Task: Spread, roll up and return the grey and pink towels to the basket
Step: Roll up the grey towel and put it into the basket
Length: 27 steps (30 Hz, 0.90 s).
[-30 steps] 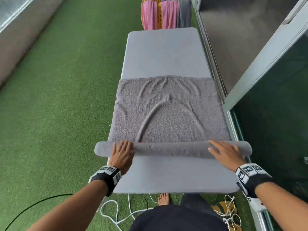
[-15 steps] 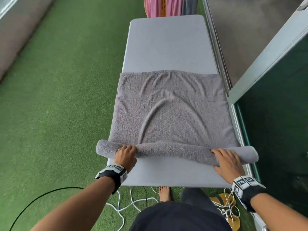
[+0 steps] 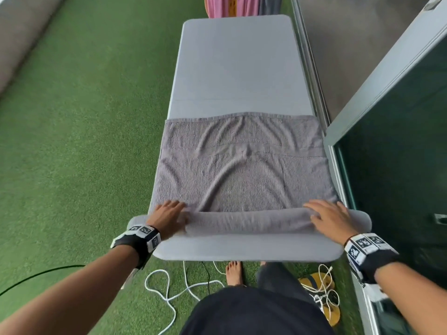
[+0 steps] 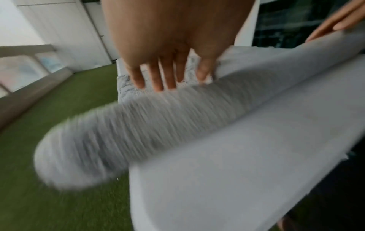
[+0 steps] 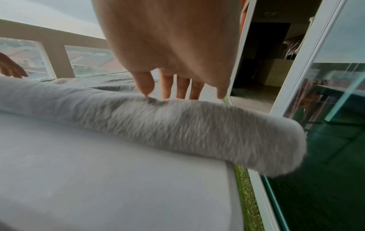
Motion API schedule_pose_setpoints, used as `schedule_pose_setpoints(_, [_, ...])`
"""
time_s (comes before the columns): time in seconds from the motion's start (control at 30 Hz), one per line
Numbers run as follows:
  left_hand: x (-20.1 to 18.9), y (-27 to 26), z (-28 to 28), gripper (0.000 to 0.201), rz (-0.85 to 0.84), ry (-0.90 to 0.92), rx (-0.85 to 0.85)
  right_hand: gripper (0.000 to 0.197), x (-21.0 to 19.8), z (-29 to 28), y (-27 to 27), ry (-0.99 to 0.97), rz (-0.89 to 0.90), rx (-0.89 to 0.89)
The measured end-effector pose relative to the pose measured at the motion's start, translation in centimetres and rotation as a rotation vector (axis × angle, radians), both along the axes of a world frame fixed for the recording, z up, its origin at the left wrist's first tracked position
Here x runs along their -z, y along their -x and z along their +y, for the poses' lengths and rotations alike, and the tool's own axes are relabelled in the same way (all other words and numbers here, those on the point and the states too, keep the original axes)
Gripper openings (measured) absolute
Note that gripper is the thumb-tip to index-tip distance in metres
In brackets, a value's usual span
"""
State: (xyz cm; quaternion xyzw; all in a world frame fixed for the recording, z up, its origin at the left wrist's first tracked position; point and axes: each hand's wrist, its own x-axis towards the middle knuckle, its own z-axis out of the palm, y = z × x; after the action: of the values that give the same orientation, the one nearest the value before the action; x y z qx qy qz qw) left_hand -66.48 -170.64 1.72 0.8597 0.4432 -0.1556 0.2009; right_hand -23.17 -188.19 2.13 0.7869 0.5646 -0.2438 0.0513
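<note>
Near the table's (image 3: 232, 68) 6 o'clock edge, the left hand (image 3: 169, 217) and the right hand (image 3: 330, 218) lay flat-fingered on the grey towel (image 3: 242, 180), gripping nothing; even pressure toward 12 o'clock would have kept the roll straight.

The grey terry-cloth towel (image 3: 244, 180) shows a looped, rough pile. The pale grey rectangular table (image 3: 238, 66) appears smooth, matt plastic. The green artificial turf (image 3: 79, 146) is coarse-fibred; the sliding glass door (image 3: 396, 165) is glossy.

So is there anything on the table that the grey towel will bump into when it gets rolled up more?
Nothing visible. Both the left hand and the right hand lie flat on the grey towel roll. Beyond it are only flat towel and bare table, with no other thing on top.
</note>
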Motion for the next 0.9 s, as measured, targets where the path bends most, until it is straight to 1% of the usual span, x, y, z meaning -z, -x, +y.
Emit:
schedule_pose_setpoints(0.03, [0.1,-0.2,0.1,0.049,-0.036,-0.093,-0.071,0.042,0.4,0.2,0.0,-0.027,0.013,0.022])
schedule_pose_setpoints(0.07, [0.4,-0.4,0.0,0.056,-0.057,-0.115,-0.120,0.050,0.6,0.1,0.3,0.007,0.027,0.024])
schedule_pose_setpoints(0.1, [0.6,-0.6,-0.3,0.060,-0.043,-0.094,-0.113,0.060,1.2,-0.2,0.5,0.069,0.028,0.003])
schedule_pose_setpoints(0.13, [1.1,-0.6,-0.9,0.065,-0.008,-0.069,-0.070,0.069,1.4,-0.6,1.0,0.120,0.000,-0.031])
schedule_pose_setpoints(0.17, [1.8,-0.4,-1.6,0.070,0.040,-0.067,-0.021,0.076,1.6,-1.0,1.3,0.132,-0.048,-0.056])
schedule_pose_setpoints(0.2, [2.3,-0.2,-2.1,0.073,0.078,-0.076,0.003,0.078,1.8,-1.2,1.7,0.104,-0.092,-0.060])
schedule_pose_setpoints(0.23, [2.4,-0.2,-2.3,0.069,0.083,-0.096,0.004,0.075,1.8,-1.1,2.0,0.073,-0.128,-0.046])
schedule_pose_setpoints(0.3, [2.1,-0.7,-2.2,0.041,0.084,-0.154,0.005,0.056,1.3,-0.1,2.3,0.051,-0.182,-0.032])
schedule_pose_setpoints(0.33, [1.6,-1.2,-1.8,0.026,0.097,-0.142,0.016,0.045,1.2,0.7,2.2,0.081,-0.193,-0.040])
schedule_pose_setpoints(0.37, [1.0,-1.7,-1.1,0.016,0.110,-0.108,0.040,0.033,0.9,1.6,1.9,0.135,-0.204,-0.056])
schedule_pose_setpoints(0.4, [0.5,-2.2,-0.4,0.014,0.138,-0.054,0.060,0.024,0.5,2.6,1.4,0.199,-0.212,-0.074])
schedule_pose_setpoints(0.43, [0.0,-2.5,0.5,0.015,0.161,-0.006,0.063,0.019,0.2,3.6,0.8,0.235,-0.216,-0.081])
schedule_pose_setpoints(0.47, [-0.2,-2.7,1.3,0.018,0.139,-0.001,0.050,0.021,-0.1,4.4,0.1,0.231,-0.210,-0.069])
schedule_pose_setpoints(0.5, [-0.3,-2.7,2.0,0.027,0.093,-0.039,0.021,0.028,-0.2,5.1,-0.4,0.191,-0.201,-0.044])
schedule_pose_setpoints(0.57, [0.2,-2.6,2.5,0.058,-0.025,-0.116,-0.070,0.040,0.0,5.5,-1.3,0.071,-0.160,0.016])
schedule_pose_setpoints(0.6, [0.5,-2.5,2.3,0.069,-0.045,-0.091,-0.096,0.047,0.2,5.4,-1.4,0.062,-0.113,0.034])
schedule_pose_setpoints(0.63, [1.0,-2.3,1.9,0.073,-0.029,-0.059,-0.085,0.058,0.4,4.9,-1.3,0.091,-0.073,0.035])
schedule_pose_setpoints(0.67, [1.6,-2.0,1.4,0.073,0.008,-0.057,-0.047,0.068,0.7,4.3,-1.1,0.130,-0.060,0.022])
schedule_pose_setpoints(0.7, [2.3,-1.8,0.9,0.072,0.045,-0.082,-0.002,0.072,1.1,3.6,-0.9,0.145,-0.090,-0.006])
schedule_pose_setpoints(0.73, [2.7,-1.7,0.7,0.069,0.070,-0.109,0.022,0.070,1.3,3.2,-0.7,0.141,-0.131,-0.035])
schedule_pose_setpoints(0.8, [2.7,-2.0,0.7,0.049,0.103,-0.168,0.030,0.057,1.3,2.9,-0.2,0.150,-0.188,-0.073])
schedule_pose_setpoints(0.83, [2.4,-2.4,0.9,0.038,0.127,-0.186,0.037,0.052,1.2,3.2,-0.1,0.167,-0.195,-0.087])
schedule_pose_setpoints(0.9, [1.5,-3.2,1.8,0.021,0.164,-0.154,0.076,0.044,0.6,4.2,-0.3,0.254,-0.172,-0.101])
